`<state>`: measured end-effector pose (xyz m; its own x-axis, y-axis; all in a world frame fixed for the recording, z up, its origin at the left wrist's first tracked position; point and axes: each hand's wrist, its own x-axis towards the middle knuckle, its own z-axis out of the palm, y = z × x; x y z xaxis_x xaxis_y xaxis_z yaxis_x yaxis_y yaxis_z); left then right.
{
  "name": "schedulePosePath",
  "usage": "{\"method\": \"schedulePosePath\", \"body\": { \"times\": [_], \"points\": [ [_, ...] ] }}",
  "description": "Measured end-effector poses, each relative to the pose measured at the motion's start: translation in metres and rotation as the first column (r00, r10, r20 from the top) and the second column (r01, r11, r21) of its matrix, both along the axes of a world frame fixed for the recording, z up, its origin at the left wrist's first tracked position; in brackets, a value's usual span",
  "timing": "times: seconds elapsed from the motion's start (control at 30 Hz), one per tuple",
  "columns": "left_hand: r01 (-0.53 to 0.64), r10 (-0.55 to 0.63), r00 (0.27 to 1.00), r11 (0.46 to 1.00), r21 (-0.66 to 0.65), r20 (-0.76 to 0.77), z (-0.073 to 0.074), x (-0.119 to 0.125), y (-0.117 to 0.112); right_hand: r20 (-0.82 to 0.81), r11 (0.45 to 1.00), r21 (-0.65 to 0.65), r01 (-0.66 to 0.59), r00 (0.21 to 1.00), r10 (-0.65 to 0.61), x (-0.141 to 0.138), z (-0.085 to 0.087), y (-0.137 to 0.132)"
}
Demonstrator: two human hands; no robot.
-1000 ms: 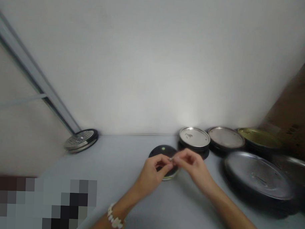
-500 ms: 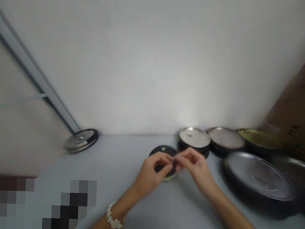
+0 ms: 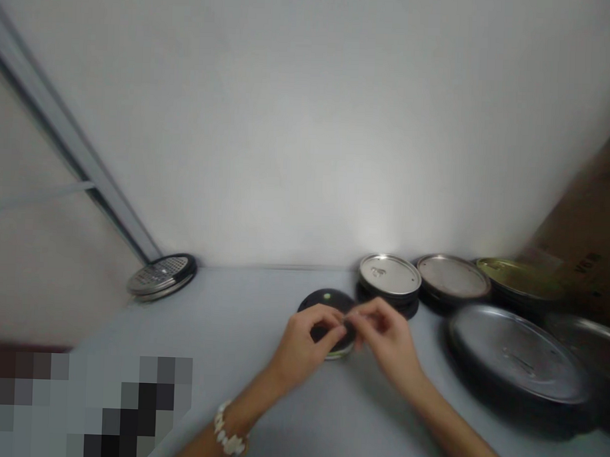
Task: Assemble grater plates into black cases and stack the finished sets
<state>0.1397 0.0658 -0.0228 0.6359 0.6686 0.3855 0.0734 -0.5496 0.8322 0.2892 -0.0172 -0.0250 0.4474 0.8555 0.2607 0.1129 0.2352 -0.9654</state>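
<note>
My left hand [image 3: 311, 332] and my right hand [image 3: 381, 328] meet at the fingertips over a round black disc [image 3: 327, 298] with a light green dot near its far edge. Thumb and fingers of each hand are pinched together. Whatever they hold between them is too small and blurred to name. Part of the disc is hidden behind my fingers; a pale rim shows at its near side. A white beaded bracelet [image 3: 228, 431] circles my left wrist.
Round metal-topped discs stand on the grey table [image 3: 221, 345]: a silver one [image 3: 389, 275], a duller one [image 3: 452, 279], a yellowish one [image 3: 518, 277] and a large one [image 3: 521, 353]. A perforated disc [image 3: 163, 275] lies far left. A brown carton [image 3: 589, 245] is at right.
My right hand has shifted very slightly, its fingertips closer to those of my left. Both hands stay over the black disc, and the view has moved a little.
</note>
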Motion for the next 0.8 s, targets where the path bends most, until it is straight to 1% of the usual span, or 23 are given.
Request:
{"method": "schedulePosePath", "body": {
  "times": [0.07, 0.17, 0.3, 0.4, 0.47, 0.53, 0.6, 0.7, 0.8],
  "points": [
    [0.031, -0.031, 0.999, 0.999, 0.008, 0.018, 0.001, 0.0, 0.0, -0.059, 1.0, -0.023, -0.019, 0.998, 0.018, 0.003, 0.0, 0.002],
    [-0.014, 0.014, 1.0, 1.0, 0.017, 0.015, -0.001, 0.0, 0.0, -0.095, 0.997, -0.038, -0.06, 0.994, 0.056, 0.004, 0.001, 0.003],
    [-0.1, 0.1, 0.994, 0.995, 0.019, -0.05, -0.005, 0.002, 0.001, -0.055, 0.997, -0.038, -0.065, 0.996, 0.063, -0.001, -0.002, 0.002],
    [-0.132, 0.132, 0.987, 0.991, 0.005, -0.095, -0.005, 0.003, 0.001, -0.014, 0.997, -0.043, -0.058, 0.998, 0.057, -0.003, -0.005, 0.002],
    [-0.111, 0.109, 0.989, 0.994, -0.011, -0.103, -0.004, 0.003, 0.001, -0.015, 0.999, -0.046, -0.024, 1.0, 0.023, -0.002, -0.006, 0.003],
    [-0.056, 0.054, 0.994, 0.998, -0.019, -0.093, -0.002, 0.003, 0.0, -0.034, 0.999, -0.047, 0.006, 0.999, -0.008, 0.001, -0.007, 0.005],
    [-0.02, 0.018, 0.997, 1.0, -0.017, -0.079, -0.001, 0.003, 0.0, -0.051, 0.999, -0.052, 0.009, 0.999, -0.011, 0.003, -0.007, 0.006],
    [-0.066, 0.065, 0.993, 0.998, -0.012, -0.095, -0.003, 0.003, 0.002, -0.03, 0.998, -0.064, -0.026, 0.999, 0.024, 0.002, -0.008, 0.005],
    [-0.109, 0.104, 0.984, 0.994, -0.027, -0.142, -0.005, 0.003, 0.003, 0.049, 0.997, -0.053, -0.052, 0.997, 0.054, -0.002, -0.01, 0.002]
  ]
}}
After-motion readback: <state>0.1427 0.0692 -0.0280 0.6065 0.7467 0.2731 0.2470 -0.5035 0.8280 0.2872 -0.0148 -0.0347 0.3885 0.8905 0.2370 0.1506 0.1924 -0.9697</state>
